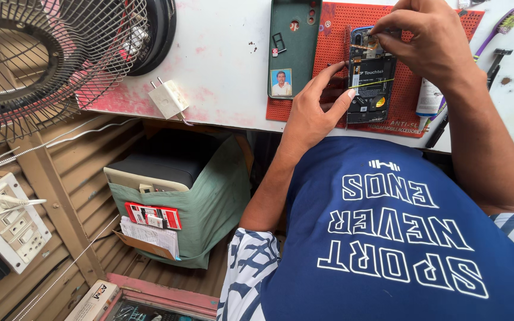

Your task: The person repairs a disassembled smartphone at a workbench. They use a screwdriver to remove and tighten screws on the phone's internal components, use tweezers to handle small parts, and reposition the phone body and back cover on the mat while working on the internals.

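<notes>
Opened phone (371, 77) lies on the red mat (334, 71) on the worktop (227, 59), long axis running away from the body, left hand (313, 110) fingers (343, 98) pressed against its near-left edge, right hand (429, 41) fingers (382, 27) pinching something small at its far end.

An opened black smartphone (371, 74) is steadied on a red perforated mat (408, 89) by the left hand (313, 110) and pinched at its top by the right hand (426, 41).

A small cardboard box (94, 299), white with an orange edge, lies at the lower left by a pink frame; red and white packets (153, 215) and a printed paper sheet (150, 236) sit in the green cover's pocket. A white tube with a label (429, 98) lies on the red mat's right edge; a small portrait photo (281, 82) is stuck on the green phone case.
</notes>
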